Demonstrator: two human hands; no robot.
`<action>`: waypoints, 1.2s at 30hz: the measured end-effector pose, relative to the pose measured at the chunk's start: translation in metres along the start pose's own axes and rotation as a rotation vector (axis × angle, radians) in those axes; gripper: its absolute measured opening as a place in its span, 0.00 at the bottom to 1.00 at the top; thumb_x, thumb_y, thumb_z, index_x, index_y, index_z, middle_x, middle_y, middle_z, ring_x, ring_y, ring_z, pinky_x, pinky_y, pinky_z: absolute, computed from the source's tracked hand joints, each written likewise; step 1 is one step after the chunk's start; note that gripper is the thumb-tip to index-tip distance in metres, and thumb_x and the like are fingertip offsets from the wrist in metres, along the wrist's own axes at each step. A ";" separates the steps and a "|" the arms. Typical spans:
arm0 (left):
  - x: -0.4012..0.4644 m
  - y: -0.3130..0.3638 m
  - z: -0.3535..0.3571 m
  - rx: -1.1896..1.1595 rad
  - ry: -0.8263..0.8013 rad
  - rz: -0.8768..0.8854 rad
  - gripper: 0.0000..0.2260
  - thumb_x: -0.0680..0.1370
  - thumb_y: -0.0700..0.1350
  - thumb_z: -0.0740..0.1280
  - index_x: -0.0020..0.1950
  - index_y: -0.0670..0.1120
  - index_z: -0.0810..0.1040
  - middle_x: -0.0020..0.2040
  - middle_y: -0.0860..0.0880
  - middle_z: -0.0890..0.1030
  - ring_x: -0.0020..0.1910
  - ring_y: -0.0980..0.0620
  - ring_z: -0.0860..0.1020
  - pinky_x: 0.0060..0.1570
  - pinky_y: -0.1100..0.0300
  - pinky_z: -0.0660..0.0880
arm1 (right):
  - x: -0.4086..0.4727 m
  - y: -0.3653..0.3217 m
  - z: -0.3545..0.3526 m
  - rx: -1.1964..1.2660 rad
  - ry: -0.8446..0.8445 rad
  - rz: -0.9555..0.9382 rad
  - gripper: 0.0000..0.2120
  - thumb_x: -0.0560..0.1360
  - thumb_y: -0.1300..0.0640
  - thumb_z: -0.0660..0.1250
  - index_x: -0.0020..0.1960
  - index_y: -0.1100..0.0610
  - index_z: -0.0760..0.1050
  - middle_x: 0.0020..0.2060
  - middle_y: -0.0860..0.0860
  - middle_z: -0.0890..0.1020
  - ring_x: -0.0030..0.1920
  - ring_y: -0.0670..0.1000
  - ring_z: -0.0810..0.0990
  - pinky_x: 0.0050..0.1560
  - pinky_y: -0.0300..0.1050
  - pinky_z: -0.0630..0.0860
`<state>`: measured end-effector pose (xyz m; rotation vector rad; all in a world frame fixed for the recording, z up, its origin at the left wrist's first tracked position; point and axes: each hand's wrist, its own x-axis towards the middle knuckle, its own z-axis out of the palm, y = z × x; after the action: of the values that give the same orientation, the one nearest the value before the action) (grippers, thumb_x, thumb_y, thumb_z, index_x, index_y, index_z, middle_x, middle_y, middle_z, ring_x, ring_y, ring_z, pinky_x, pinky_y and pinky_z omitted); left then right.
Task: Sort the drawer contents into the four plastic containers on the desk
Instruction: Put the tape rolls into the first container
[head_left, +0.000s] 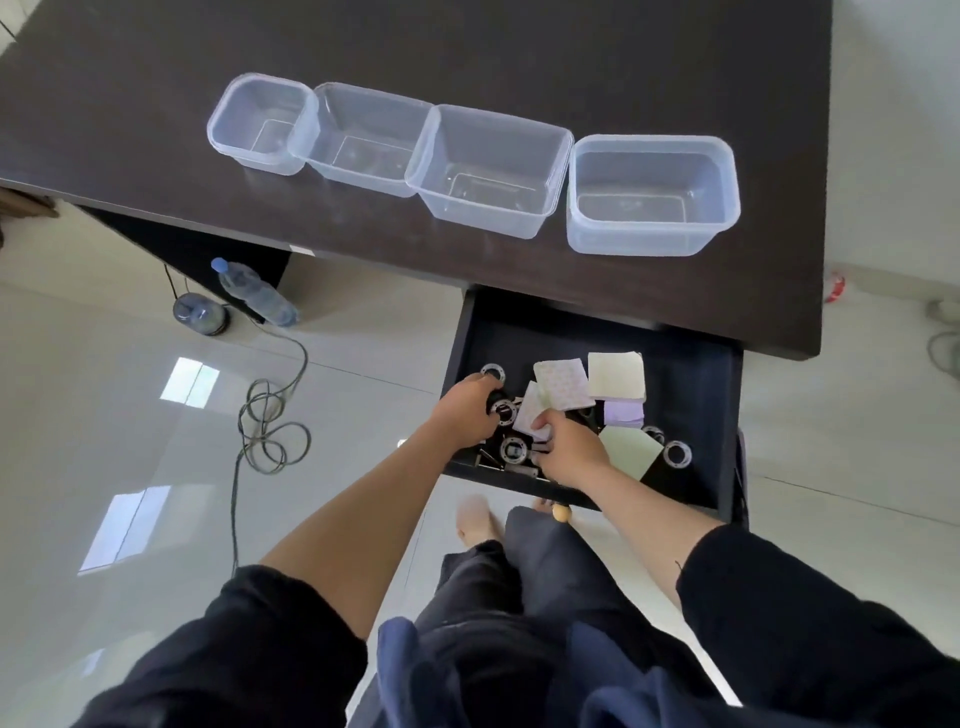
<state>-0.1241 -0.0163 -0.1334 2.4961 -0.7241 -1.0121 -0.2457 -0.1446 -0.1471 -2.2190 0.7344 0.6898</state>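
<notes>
Gripping black ring part (500, 410), left hand (465, 410) fingers curled; right hand (569, 449) pinching paper (532, 410), tilted.

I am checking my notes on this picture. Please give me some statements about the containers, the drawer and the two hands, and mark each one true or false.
1. The four plastic containers on the desk have nothing in them. True.
2. The drawer is closed. False: it is pulled open, with paper pads and metal rings inside.
3. The left hand grips a dark metal part in the drawer. True.
4. The right hand rests on the desk top. False: it is inside the drawer, its fingers curled on a patterned paper.
5. A water bottle stands on the desk. False: it is on the floor below the desk.
</notes>
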 end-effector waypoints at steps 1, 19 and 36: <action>0.004 0.001 0.002 0.026 -0.023 -0.007 0.25 0.74 0.41 0.66 0.71 0.45 0.68 0.71 0.45 0.69 0.66 0.42 0.71 0.64 0.49 0.72 | 0.001 0.000 0.001 0.005 0.010 -0.006 0.19 0.72 0.58 0.70 0.60 0.47 0.70 0.53 0.52 0.78 0.51 0.56 0.79 0.48 0.49 0.77; 0.024 0.010 0.022 0.066 0.095 -0.131 0.22 0.73 0.35 0.69 0.66 0.42 0.70 0.70 0.45 0.62 0.50 0.43 0.79 0.46 0.59 0.75 | 0.007 0.029 -0.001 -0.035 -0.038 -0.087 0.18 0.67 0.63 0.74 0.51 0.51 0.72 0.50 0.48 0.72 0.51 0.52 0.76 0.48 0.50 0.76; 0.023 0.010 0.023 0.013 0.149 -0.164 0.12 0.76 0.36 0.63 0.59 0.38 0.76 0.61 0.42 0.68 0.47 0.41 0.77 0.51 0.55 0.76 | 0.010 0.013 0.000 -0.166 -0.075 -0.294 0.23 0.77 0.63 0.62 0.67 0.44 0.72 0.62 0.53 0.74 0.62 0.56 0.73 0.55 0.47 0.70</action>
<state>-0.1300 -0.0408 -0.1564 2.6433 -0.4894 -0.8643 -0.2475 -0.1554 -0.1592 -2.3720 0.3121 0.7015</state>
